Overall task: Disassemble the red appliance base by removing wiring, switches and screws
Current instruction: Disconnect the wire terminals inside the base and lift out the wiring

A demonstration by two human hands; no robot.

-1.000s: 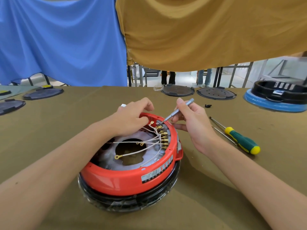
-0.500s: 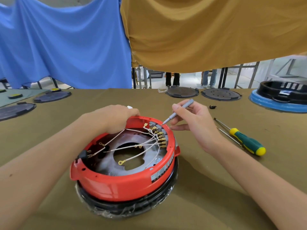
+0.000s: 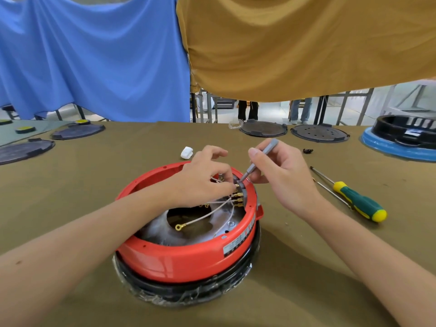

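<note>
the red base (image 3: 188, 258) sits in the middle of the counter (image 3: 94, 185). both hands crowd its far right rim, the left hand (image 3: 203, 182) on the wires (image 3: 219, 204) and the right hand (image 3: 280, 175) with a gray tool (image 3: 259, 159). the near left part of the rim is open. two screwdrivers (image 3: 354, 201) lie to the right. a small white piece (image 3: 186, 152) lies just behind. dark round plates (image 3: 263, 129) line the far edge.
</note>
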